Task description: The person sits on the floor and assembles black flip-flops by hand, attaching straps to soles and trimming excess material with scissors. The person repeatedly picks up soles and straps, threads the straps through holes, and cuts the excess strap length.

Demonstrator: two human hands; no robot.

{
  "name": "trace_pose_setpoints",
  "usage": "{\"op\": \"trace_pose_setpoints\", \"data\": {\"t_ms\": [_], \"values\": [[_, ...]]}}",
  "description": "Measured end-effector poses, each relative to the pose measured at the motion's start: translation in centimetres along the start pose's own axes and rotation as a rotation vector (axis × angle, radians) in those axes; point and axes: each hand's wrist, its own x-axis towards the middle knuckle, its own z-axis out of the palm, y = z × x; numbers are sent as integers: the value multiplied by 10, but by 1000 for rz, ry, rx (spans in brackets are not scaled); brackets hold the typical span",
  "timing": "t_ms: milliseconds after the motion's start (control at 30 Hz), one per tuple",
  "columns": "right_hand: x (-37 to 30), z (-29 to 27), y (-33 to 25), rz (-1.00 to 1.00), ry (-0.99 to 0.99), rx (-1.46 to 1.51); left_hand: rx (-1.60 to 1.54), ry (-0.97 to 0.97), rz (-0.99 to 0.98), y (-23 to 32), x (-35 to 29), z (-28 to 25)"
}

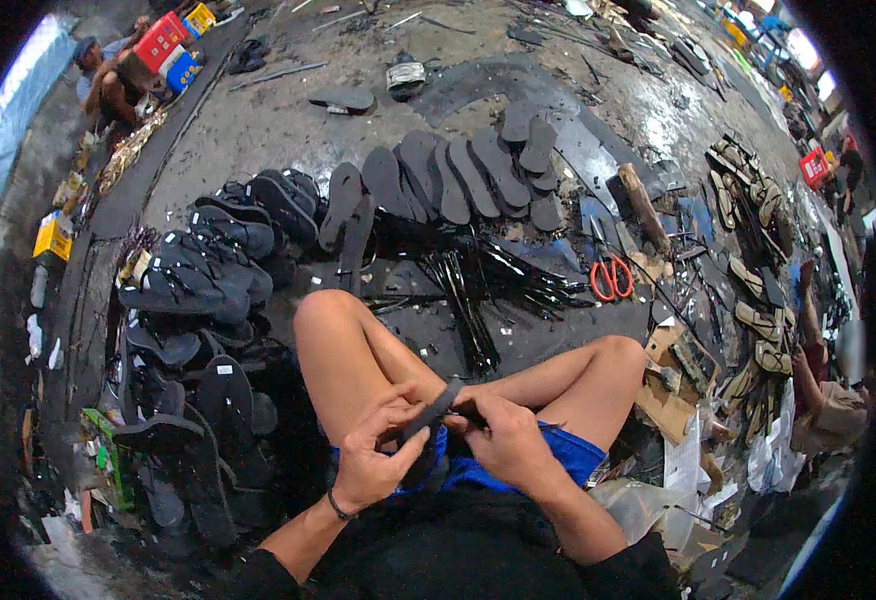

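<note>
The person sits on the floor (258,120) with bare knees drawn up, and both hands meet over the lap, near the lower middle of the scene. The left hand (373,455) curls round the lower end of a dark sandal sole (428,412), thumb and fingers pinching it. The right hand (503,435) closes on the sole's upper side from the right, its grip pressed tight around the sole and a thin black strap (470,408) that shows between the fingers. The sole sits tilted, just above the blue shorts (578,455).

Beyond the knees lies a loose bundle of glossy black straps (478,290), spread across the floor between the legs and a fanned row of grey-black soles (458,175). To the left, a tall heap of finished black sandals (208,270) crowds close against the left leg. Red-handled scissors (611,275) rest on the floor to the right of the straps, near a wooden block (643,205). Further right, tan sandals (758,320) lie in a strung-out pile. Cardboard scraps (668,390) and crumpled plastic (648,500) press up against the right thigh. Far left, another person (113,85) crouches beside red and blue crates (168,45).
</note>
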Motion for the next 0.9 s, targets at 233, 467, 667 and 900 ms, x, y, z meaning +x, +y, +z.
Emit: {"op": "trace_pose_setpoints", "data": {"t_ms": [233, 467, 667, 900], "values": [[-23, -18, 12, -101, -80, -60, 83, 123, 107, 3, -25, 26], [-3, -34, 28, -16, 187, -314, 330, -54, -46, -31, -14, 35], [15, -57, 29, 87, 68, -477, 546, -424, -221, -23, -2, 4], [17, -113, 23, 13, 80, -488, 468, -601, 70, 17, 43, -94]]}}
